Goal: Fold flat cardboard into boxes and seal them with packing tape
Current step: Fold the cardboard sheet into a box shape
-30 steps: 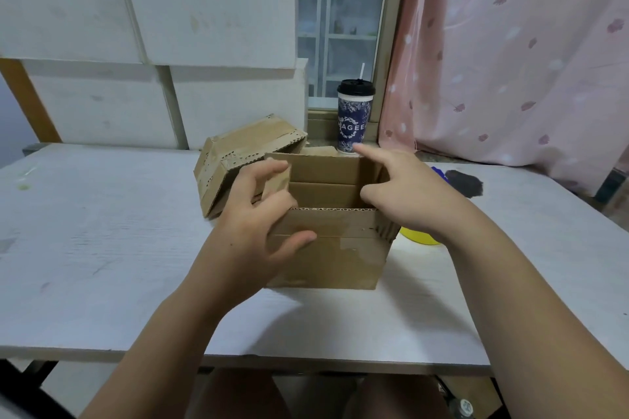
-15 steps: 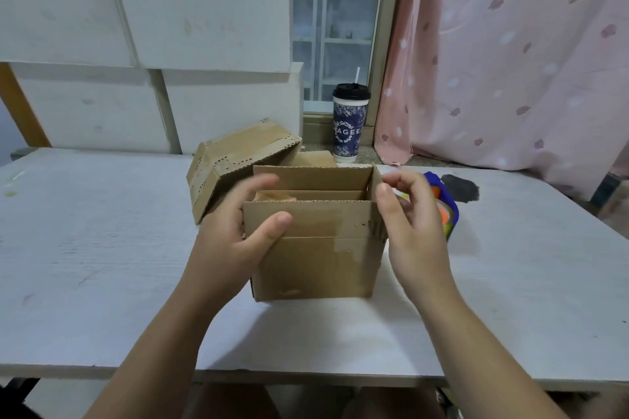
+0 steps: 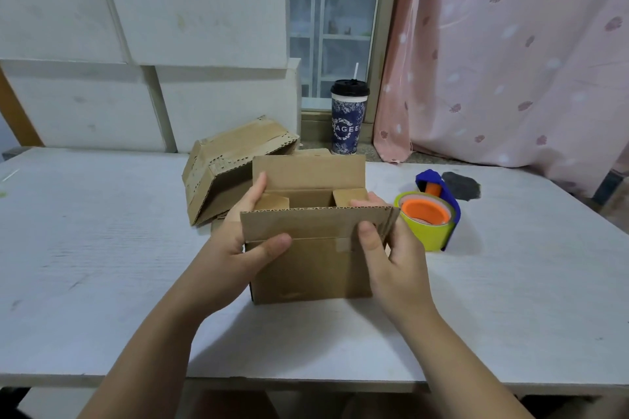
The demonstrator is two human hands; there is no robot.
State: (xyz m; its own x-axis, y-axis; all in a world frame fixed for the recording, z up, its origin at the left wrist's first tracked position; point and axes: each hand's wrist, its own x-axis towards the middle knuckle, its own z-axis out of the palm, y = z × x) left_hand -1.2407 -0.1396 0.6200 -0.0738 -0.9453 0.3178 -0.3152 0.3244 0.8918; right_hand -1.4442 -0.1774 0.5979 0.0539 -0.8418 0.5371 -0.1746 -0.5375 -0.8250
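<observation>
Bare hands and bare forearms, nothing worn on them.
Left hand (image 3: 238, 248) at 7 o'clock, right hand (image 3: 398, 255) at 5 o'clock; forearms uncovered down to the frame's lower edge, thumbnails short, rounded and unpainted.

The open box (image 3: 313, 269) is plain brown corrugated cardboard and stands upright with its top unsealed. Its far flap (image 3: 308, 173) stands up, its near flap (image 3: 316, 224) is raised, and the two short side flaps (image 3: 272, 202) are folded inward. Behind the open box to the left, a second box (image 3: 235, 163) of the same cardboard lies tilted. Just right of the open box sits a blue tape dispenser (image 3: 447, 196), which holds a yellow-green tape roll (image 3: 429, 233) on an orange core.
</observation>
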